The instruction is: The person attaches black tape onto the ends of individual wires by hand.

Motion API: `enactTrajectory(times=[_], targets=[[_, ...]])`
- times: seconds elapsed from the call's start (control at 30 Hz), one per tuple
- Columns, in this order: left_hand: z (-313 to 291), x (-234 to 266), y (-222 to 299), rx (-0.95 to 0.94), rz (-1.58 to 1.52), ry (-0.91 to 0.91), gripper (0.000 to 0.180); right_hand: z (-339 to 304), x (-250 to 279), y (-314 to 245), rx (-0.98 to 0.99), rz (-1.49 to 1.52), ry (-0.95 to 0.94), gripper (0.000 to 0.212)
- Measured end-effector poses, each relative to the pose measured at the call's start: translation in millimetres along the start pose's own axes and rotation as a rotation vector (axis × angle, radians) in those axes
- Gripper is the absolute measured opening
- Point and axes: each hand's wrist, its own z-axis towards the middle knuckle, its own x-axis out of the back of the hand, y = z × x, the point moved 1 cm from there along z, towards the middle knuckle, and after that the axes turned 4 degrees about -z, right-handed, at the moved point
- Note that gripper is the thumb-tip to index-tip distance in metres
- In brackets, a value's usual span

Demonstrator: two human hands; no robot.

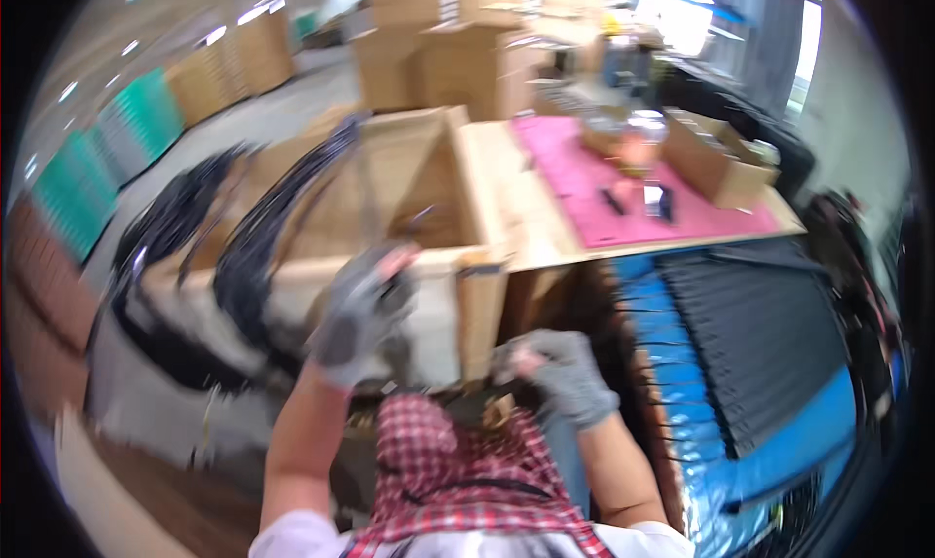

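Note:
My left hand (355, 316), in a grey glove with bare fingertips, is raised in front of the near rim of a wooden box (429, 259). Its fingers are curled, and motion blur hides what is in them. Lower and to the right, my right hand (565, 375), in a matching glove, is closed near my body beside the box's right corner. What it grips, if anything, cannot be made out. Two bundles of black cables (278, 212) hang over the box's near edge, left of my left hand.
Right of the box, a wooden tabletop bears a pink mat (555, 164), a phone (659, 204) and an open cardboard box (716, 159). Below it, a blue-covered surface (808, 412) carries black cables laid side by side (755, 334). Cardboard boxes (458, 71) and green crates (136, 115) stand farther back.

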Motion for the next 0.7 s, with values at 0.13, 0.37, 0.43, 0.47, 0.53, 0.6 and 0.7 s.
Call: enactTrajectory(times=[0.13,0.37,0.43,0.47,0.53,0.6,0.7], targets=[[-2,35,-30,-1.145,1.294,-0.257,0.026,3,-16,-13,-0.011,-0.005,-0.028,0.026],[-22,10,-81,-0.520,0.827,-0.303,0.021,-8,12,-1,0.071,0.129,0.127,0.032],[-23,0,-80,-0.468,0.723,-0.270,0.018,10,24,3,-0.001,0.173,0.301,0.033],[-21,-4,-80,-0.421,0.633,-0.217,0.015,28,28,11,0.020,0.190,0.399,0.036],[-8,6,-95,-0.374,0.535,-0.221,0.020,64,44,-6,0.148,0.038,0.424,0.040],[-3,5,-98,-0.268,0.528,-0.125,0.024,88,49,-53,0.278,0.029,0.421,0.036],[-6,-6,-92,-0.213,0.439,-0.095,0.029,81,13,-109,0.465,0.353,0.042,0.010]])
